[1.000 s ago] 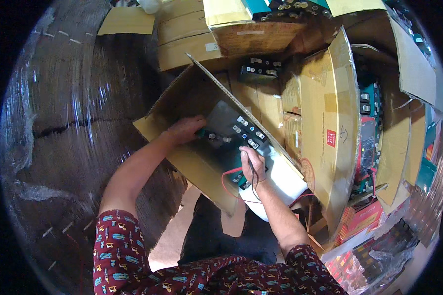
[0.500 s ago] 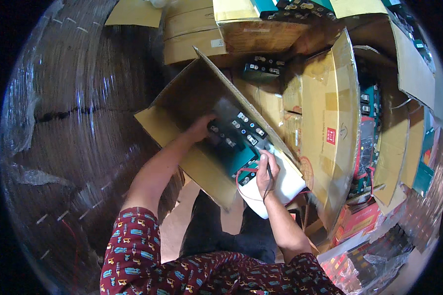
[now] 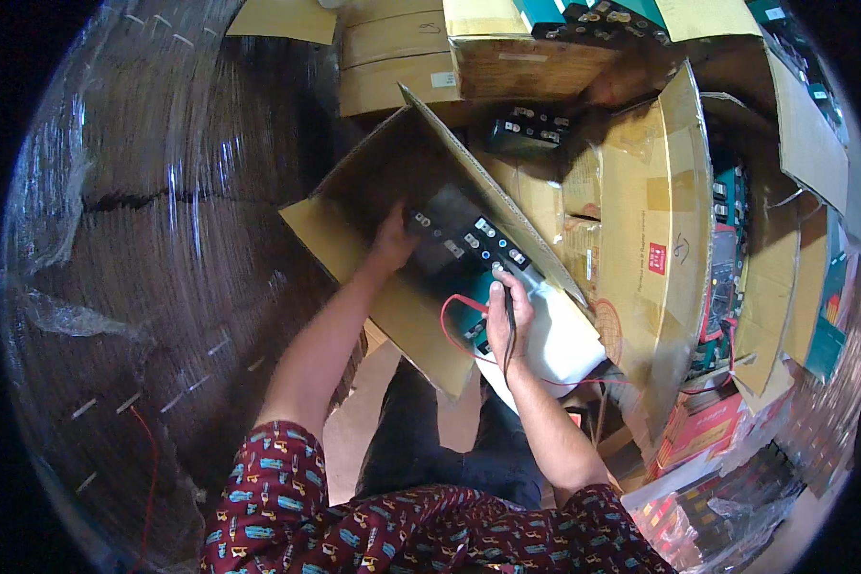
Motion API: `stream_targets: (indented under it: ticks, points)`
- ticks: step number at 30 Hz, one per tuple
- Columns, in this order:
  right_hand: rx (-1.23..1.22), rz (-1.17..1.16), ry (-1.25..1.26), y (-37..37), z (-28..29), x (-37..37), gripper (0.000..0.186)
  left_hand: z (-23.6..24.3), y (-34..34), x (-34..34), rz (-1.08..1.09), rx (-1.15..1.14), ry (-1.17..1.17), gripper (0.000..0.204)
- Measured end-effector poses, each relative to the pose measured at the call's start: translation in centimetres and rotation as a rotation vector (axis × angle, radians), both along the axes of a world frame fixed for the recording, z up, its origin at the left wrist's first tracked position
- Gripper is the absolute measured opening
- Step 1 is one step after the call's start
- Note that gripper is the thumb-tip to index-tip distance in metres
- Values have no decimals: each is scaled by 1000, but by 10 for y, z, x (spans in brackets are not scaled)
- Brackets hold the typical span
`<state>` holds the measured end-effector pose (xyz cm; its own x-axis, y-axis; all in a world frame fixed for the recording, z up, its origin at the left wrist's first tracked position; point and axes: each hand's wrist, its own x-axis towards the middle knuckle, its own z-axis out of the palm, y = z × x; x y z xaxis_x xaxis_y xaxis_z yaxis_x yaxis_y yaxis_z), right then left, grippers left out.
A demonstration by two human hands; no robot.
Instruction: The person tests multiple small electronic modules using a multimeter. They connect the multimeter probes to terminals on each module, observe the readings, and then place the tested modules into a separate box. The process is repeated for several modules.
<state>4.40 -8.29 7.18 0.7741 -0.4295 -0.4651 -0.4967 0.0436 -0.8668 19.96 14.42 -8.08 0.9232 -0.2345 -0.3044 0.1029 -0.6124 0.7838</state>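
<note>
A tilted open cardboard box (image 3: 421,311) in front of me holds several batteries with green cases and black tops bearing metal terminals. My left hand (image 3: 392,244) reaches inside and grips the end of the leftmost battery (image 3: 438,235); its fingertips are partly hidden. My right hand (image 3: 509,316) is closed around thin test probes with a black lead (image 3: 513,335) and a red lead (image 3: 447,311). Their tips point at the terminals of the neighbouring battery (image 3: 491,245); contact cannot be made out. White foam (image 3: 555,335) lies beside this hand.
At right, a red-and-grey multimeter (image 3: 722,277) rests on batteries in another open carton (image 3: 646,220). A lone battery (image 3: 528,132) sits beyond my box. More cartons (image 3: 392,57) stand at the back. Plastic-wrapped stacks (image 3: 153,277) fill the left side.
My left hand and the leftmost battery have shifted slightly up and left within the box. My right hand has moved up toward the terminals, and the red lead's loop has shifted.
</note>
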Motion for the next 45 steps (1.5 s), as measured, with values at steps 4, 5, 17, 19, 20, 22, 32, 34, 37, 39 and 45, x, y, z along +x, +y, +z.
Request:
stream_targets:
  ticks: [4,5,17,19,20,22,32,34,37,39,45]
  points:
    - [-17,-30,-72,-6,-5,2,31,100,-40,-37,-266,93,-113,98]
    - [-1,-33,-92,-2,1,7,33,121,-44,-47,-311,-254,12,98]
    - [-297,197,-350,16,-5,37,35,123,-47,-75,415,-311,17,41]
    - [-280,202,-341,13,-18,38,33,113,-48,-59,353,-239,-136,35]
    - [-298,164,-355,13,-28,39,32,112,-51,-54,399,-263,-83,34]
    - [-280,107,-337,13,-40,40,30,112,-54,-49,494,-306,22,33]
    - [-316,101,-321,8,-53,41,24,121,-61,-46,339,-308,64,33]
    - [-328,101,-311,7,-58,42,23,129,-68,-45,290,-296,20,33]
    - [-384,131,-338,5,-59,44,23,127,-65,-44,255,-239,91,33]
    - [-278,100,-315,12,-59,48,24,121,-61,-45,219,-207,50,32]
    - [-248,61,-317,-4,-66,64,23,131,-66,-57,118,-292,172,32]
